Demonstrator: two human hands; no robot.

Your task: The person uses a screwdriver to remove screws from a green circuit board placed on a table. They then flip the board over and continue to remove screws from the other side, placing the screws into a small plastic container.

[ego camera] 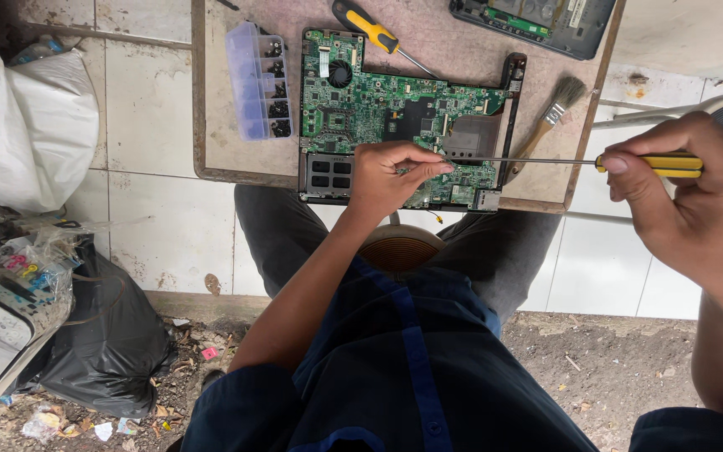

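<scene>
At table edge: right hand (696,201) closed round screwdriver (579,161), its shaft lying level, tip reaching left hand (391,176), fingers pinched over green board (395,117). Board lies flat on table (211,151). Beside it: brush (550,121), clear parts box (259,79), second screwdriver (378,35).

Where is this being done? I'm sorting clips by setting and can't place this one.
Probably an informal electronics repair spot, perhaps outdoors: a green circuit board lies on a small worn table beside a clear parts organizer. Below are floor tiles, bare littered dirt, and a black rubbish bag.
</scene>
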